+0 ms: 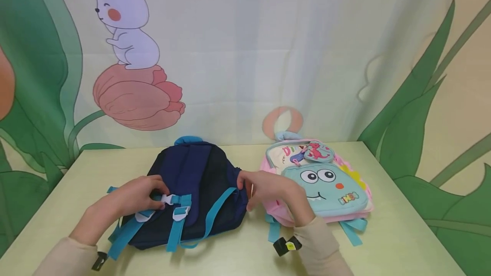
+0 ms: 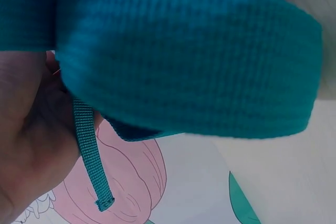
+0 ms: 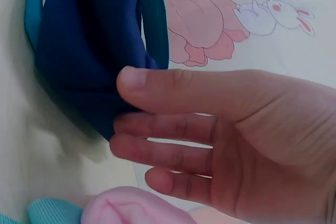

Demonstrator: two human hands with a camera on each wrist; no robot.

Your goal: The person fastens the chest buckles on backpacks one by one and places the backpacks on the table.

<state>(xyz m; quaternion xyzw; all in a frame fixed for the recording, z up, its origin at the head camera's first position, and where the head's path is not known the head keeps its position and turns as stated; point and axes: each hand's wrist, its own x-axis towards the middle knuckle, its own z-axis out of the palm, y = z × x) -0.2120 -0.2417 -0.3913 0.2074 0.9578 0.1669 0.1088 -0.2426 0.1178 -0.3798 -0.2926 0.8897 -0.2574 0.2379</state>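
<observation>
Hands (image 1: 140,195) (image 1: 268,186) gripping opposite sides, navy backpack (image 1: 209,182) between

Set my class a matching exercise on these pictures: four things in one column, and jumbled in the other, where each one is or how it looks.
Column 1
1. left hand
2. rabbit
3. pink bag
4. right hand

Column 2
A. at the side of the dark bag that faces the other bag
B. shows two big round eyes
C. at a white buckle
D. on top of a flower

Right pairs: 1-C, 2-D, 3-B, 4-A
</observation>
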